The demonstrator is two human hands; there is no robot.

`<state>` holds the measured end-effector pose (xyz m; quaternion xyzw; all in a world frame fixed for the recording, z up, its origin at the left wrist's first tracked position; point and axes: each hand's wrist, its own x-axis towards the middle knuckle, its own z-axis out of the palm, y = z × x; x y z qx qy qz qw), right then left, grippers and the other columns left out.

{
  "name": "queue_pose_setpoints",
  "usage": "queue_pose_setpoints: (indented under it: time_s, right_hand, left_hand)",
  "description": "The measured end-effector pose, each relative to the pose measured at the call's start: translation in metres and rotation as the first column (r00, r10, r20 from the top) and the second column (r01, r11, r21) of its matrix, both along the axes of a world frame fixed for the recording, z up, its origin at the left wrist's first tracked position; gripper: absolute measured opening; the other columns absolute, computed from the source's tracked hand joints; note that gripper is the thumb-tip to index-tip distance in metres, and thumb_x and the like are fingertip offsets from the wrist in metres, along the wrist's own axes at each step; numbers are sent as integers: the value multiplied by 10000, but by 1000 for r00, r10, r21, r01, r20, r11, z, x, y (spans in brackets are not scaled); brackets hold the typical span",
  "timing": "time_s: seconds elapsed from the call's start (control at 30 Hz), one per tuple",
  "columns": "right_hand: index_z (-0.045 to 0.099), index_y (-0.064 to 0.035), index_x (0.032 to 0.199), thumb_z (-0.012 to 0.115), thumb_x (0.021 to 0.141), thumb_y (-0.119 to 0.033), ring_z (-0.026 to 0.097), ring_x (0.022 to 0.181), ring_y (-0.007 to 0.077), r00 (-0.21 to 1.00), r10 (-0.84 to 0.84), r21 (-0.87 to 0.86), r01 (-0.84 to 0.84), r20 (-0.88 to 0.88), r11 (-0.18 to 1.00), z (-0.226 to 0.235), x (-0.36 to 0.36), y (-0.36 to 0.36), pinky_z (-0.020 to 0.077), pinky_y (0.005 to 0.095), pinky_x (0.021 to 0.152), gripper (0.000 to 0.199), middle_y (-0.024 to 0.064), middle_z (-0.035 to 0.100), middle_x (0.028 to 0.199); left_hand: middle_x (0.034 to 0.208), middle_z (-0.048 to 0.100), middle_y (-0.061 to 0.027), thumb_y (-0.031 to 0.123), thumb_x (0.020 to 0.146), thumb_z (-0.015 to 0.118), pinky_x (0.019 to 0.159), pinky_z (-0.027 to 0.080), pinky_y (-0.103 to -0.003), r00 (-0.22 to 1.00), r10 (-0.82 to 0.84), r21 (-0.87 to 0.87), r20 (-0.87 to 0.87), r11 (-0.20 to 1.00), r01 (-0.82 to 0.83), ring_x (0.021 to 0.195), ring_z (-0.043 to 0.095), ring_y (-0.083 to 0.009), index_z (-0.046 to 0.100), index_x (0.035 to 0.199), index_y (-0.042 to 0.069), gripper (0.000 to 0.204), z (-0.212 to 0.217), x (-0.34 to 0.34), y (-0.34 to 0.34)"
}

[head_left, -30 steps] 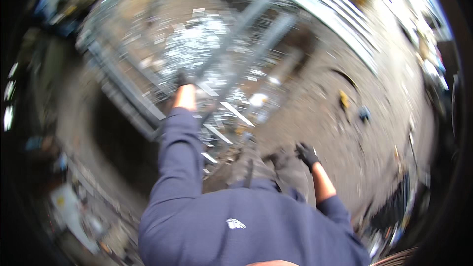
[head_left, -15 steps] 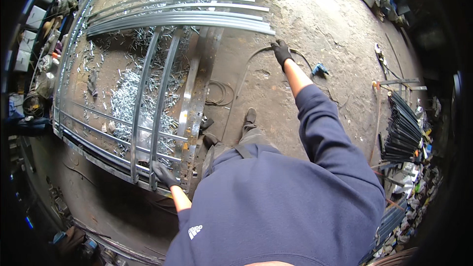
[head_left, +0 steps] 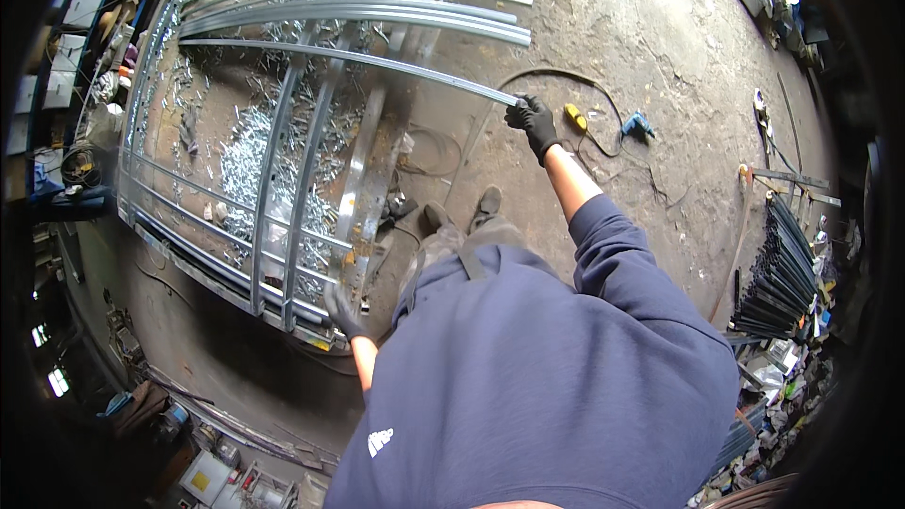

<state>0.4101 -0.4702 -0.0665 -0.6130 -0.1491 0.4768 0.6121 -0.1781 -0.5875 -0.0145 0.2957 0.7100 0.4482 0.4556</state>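
Note:
My right hand (head_left: 534,124), in a black glove, is closed around the near end of a thin galvanized metal bar (head_left: 405,67). The bar slants back to the left across the large worktable, apart from a row of similar bars (head_left: 377,11) beyond it. Beneath lie two crosswise metal rails (head_left: 273,179) and a heap of loose shiny fasteners (head_left: 243,155). My left hand (head_left: 343,311), gloved too and slightly blurred, is beside the table's near right corner, close to the rail ends. Its fingers are stretched out with nothing visible in them.
A blue power tool (head_left: 638,124) and a yellow piece (head_left: 575,117) lie on the floor to the right, near a dark looping cable (head_left: 556,72). Farther right is a stack of dark bars (head_left: 778,269). Boxes and clutter (head_left: 85,8) line the left side.
My right hand has taken one bar's end and drawn it toward me, away from the row. My left hand has shifted slightly right, off the rail end. The view has shifted too.

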Motion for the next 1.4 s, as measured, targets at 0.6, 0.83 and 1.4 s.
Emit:
queue_pose_setpoints:
  time_s: [0.6, 0.83, 1.4]
  right_hand:
    - [706, -116, 1154, 607, 928, -447, 686, 698, 314, 302, 766, -607, -476, 567, 637, 2, -164, -19, 519, 446, 657, 412, 194, 704, 834]
    - [639, -13, 839, 562, 942, -564, 530, 615, 195, 550, 822, -655, -567, 150, 499, 9, -17, -342, 415, 428, 579, 565, 85, 521, 617]
    - [741, -32, 987, 678, 937, -328, 605, 738, 108, 570, 822, -783, -501, 23, 369, 24, 91, -567, 500, 330, 685, 307, 42, 729, 821]
  left_hand:
    - [985, 688, -32, 322, 960, 610, 791, 552, -363, 753, -129, -175, 645, 934, 310, 888, 679, -179, 585, 1190, 128, 303, -47, 150, 97]
    - [1652, 193, -190, 496, 954, 565, 1143, 302, -556, 722, -29, -392, 691, 825, 408, 1515, 207, -386, 338, 1543, 136, 726, -92, 255, 17]
    - [880, 667, -67, 461, 943, 610, 719, 551, -537, 673, 393, -286, 627, 919, -270, 783, 682, -318, 580, 1022, 182, 292, -212, 205, 24]
